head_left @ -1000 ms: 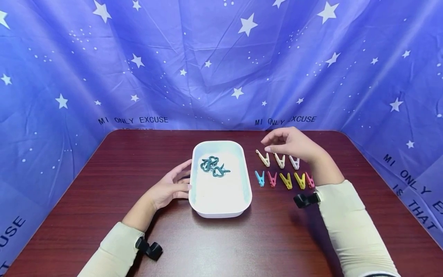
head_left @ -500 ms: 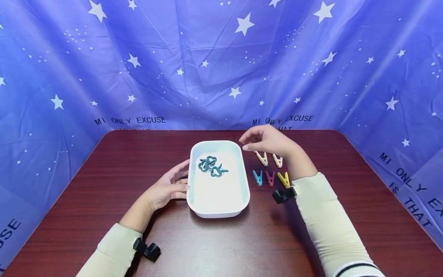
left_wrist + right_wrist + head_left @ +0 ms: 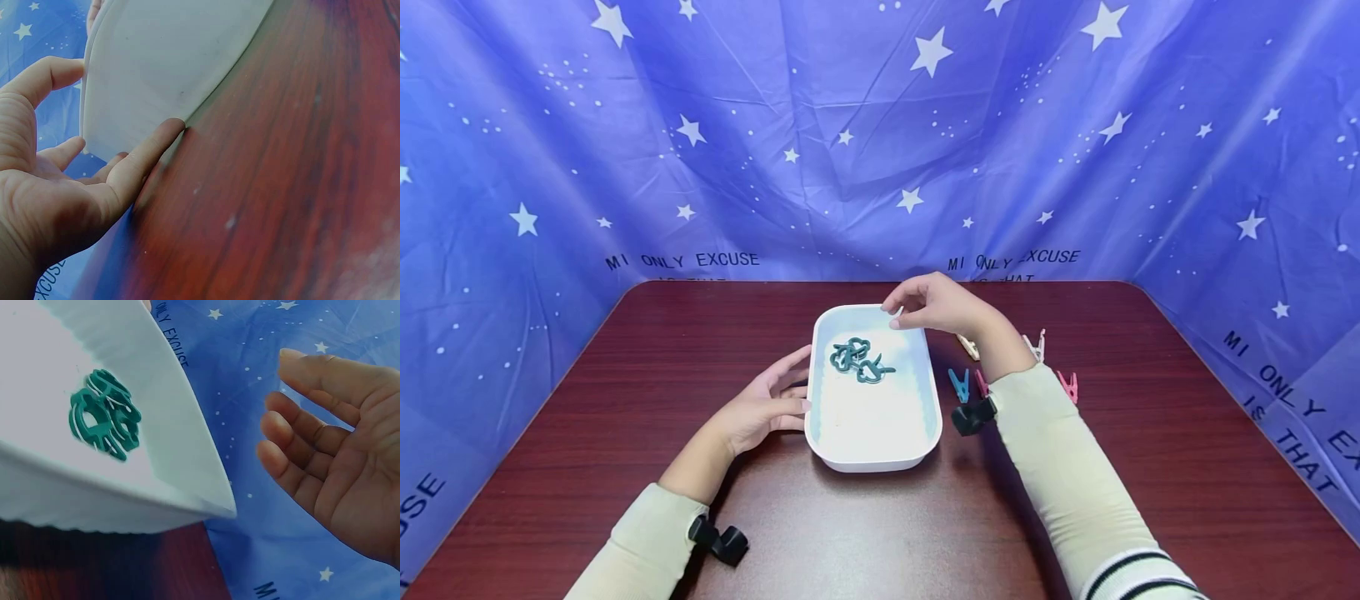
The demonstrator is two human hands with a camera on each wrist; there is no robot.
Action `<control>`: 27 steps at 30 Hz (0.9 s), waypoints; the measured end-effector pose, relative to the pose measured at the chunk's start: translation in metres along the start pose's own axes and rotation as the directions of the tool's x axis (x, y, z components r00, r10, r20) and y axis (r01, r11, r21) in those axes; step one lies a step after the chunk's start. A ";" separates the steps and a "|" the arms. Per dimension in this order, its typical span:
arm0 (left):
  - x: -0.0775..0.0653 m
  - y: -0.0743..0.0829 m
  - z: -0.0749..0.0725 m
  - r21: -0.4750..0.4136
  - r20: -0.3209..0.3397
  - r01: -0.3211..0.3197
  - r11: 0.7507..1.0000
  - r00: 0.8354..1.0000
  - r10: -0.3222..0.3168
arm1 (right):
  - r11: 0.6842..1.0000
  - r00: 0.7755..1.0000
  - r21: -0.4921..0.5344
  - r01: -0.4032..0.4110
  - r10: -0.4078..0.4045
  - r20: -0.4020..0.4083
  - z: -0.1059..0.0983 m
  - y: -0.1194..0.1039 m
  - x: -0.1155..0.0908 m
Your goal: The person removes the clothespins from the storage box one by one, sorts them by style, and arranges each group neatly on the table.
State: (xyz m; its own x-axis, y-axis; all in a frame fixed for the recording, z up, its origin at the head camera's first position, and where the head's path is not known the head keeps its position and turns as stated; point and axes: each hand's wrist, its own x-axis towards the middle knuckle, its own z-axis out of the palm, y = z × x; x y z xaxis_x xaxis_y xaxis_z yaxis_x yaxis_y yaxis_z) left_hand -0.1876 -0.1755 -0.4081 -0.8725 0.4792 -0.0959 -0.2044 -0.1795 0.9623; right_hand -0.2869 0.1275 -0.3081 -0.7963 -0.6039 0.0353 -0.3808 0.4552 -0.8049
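Observation:
A white plastic tray (image 3: 872, 460) stands mid-table with several dark green plastic plant clips (image 3: 872, 372) lying in its far left part. My left hand (image 3: 763, 408) touches the tray's left side with spread fingertips; in the left wrist view, fingers (image 3: 147, 156) reach along the outer wall (image 3: 169, 56). Over the tray's far right corner hovers my right hand (image 3: 943, 304). Its fingers are loosely bent with nothing between them, as the right wrist view shows the bare palm (image 3: 350, 456) beside the tray wall (image 3: 187, 425).
Right of the tray lie small clothespins, among them a blue clothespin (image 3: 958, 386), a red clothespin (image 3: 1069, 387) and a white clothespin (image 3: 1036, 346). My right forearm hides part of their rows. A blue star-patterned curtain (image 3: 850, 125) borders the dark red wooden table (image 3: 700, 333).
My right hand has moved left, from above the pale clothespins to the tray's far right corner. The left hand stays at the tray, and the green clips lie unchanged.

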 end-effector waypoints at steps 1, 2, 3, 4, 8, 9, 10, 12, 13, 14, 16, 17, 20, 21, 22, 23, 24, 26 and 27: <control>0.000 0.000 0.000 0.000 0.000 0.000 1.000 1.000 0.000 | 1.000 1.000 0.000 -0.002 0.002 0.011 0.002 0.000 0.003; 0.000 0.000 0.000 0.000 0.001 -0.001 1.000 1.000 0.001 | 1.000 1.000 -0.008 -0.006 0.007 0.019 0.004 0.001 0.005; 0.000 0.000 0.000 -0.001 0.002 -0.002 1.000 1.000 0.002 | 1.000 0.999 -0.014 -0.009 0.009 0.030 0.006 0.001 0.008; 0.000 0.000 0.000 -0.001 0.002 -0.002 1.000 1.000 0.002 | 1.000 0.999 -0.019 -0.012 0.012 0.044 0.009 0.002 0.010; 0.000 0.000 0.000 -0.002 -0.001 0.001 1.000 1.000 -0.001 | 1.000 0.994 -0.023 0.000 0.002 0.107 0.019 0.006 0.023; 0.000 0.000 0.001 -0.002 -0.001 0.002 1.000 1.000 -0.002 | 1.000 0.992 -0.013 0.008 -0.006 0.127 0.021 0.007 0.026; 0.000 0.001 0.001 -0.002 -0.002 0.003 1.000 1.000 -0.003 | 1.000 0.990 -0.009 0.016 -0.014 0.143 0.024 0.008 0.029; 0.000 0.001 0.001 -0.005 -0.001 0.006 1.000 1.000 -0.006 | 0.999 0.985 -0.007 0.035 -0.033 0.169 0.028 0.010 0.035; 0.000 0.001 0.001 -0.005 0.000 0.007 1.000 1.000 -0.007 | 0.999 0.983 -0.008 0.039 -0.037 0.179 0.029 0.011 0.037; 0.000 0.000 0.001 -0.007 0.000 0.007 1.000 1.000 -0.007 | 0.999 0.982 -0.011 0.039 -0.037 0.187 0.031 0.012 0.039; 0.000 0.000 0.000 -0.008 0.003 0.006 1.000 1.000 -0.006 | 0.999 0.980 -0.025 0.029 -0.024 0.200 0.035 0.014 0.044; 0.000 0.000 0.000 -0.009 0.004 0.006 1.000 1.000 -0.006 | 0.999 0.979 -0.035 0.020 -0.012 0.204 0.037 0.014 0.046; 0.001 0.000 0.000 -0.005 0.008 0.002 1.000 1.000 -0.002 | 0.997 0.975 -0.062 -0.037 0.050 0.218 0.042 0.017 0.051; 0.001 0.000 0.000 -0.004 0.010 0.001 1.000 1.000 -0.001 | 0.996 0.973 -0.073 -0.056 0.070 0.220 0.044 0.018 0.052; 0.001 0.000 -0.001 -0.003 0.011 0.000 1.000 1.000 0.000 | 0.994 0.971 -0.087 -0.071 0.089 0.221 0.046 0.019 0.053; 0.001 0.000 -0.001 -0.003 0.012 0.000 1.000 1.000 0.000 | 0.992 0.970 -0.096 -0.085 0.104 0.221 0.048 0.020 0.054; 0.001 0.000 -0.001 -0.002 0.014 0.000 1.000 1.000 0.000 | 0.989 0.969 -0.111 -0.096 0.118 0.217 0.050 0.021 0.054; 0.001 0.000 -0.001 -0.002 0.017 -0.001 1.000 1.000 0.001 | 0.984 0.970 -0.148 -0.100 0.130 0.207 0.054 0.024 0.056; 0.001 0.000 -0.001 -0.001 0.018 -0.001 1.000 1.000 0.001 | 0.981 0.970 -0.167 -0.101 0.134 0.202 0.056 0.025 0.056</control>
State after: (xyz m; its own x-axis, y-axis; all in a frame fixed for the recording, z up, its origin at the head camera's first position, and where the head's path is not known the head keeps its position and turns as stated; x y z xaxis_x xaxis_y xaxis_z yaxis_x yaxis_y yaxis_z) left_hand -0.1889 -0.1758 -0.4083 -0.8647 0.4941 -0.0907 -0.2041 -0.1806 0.9621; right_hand -0.3151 0.0685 -0.3593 -0.7288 -0.6569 -0.1933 -0.3715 0.6164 -0.6943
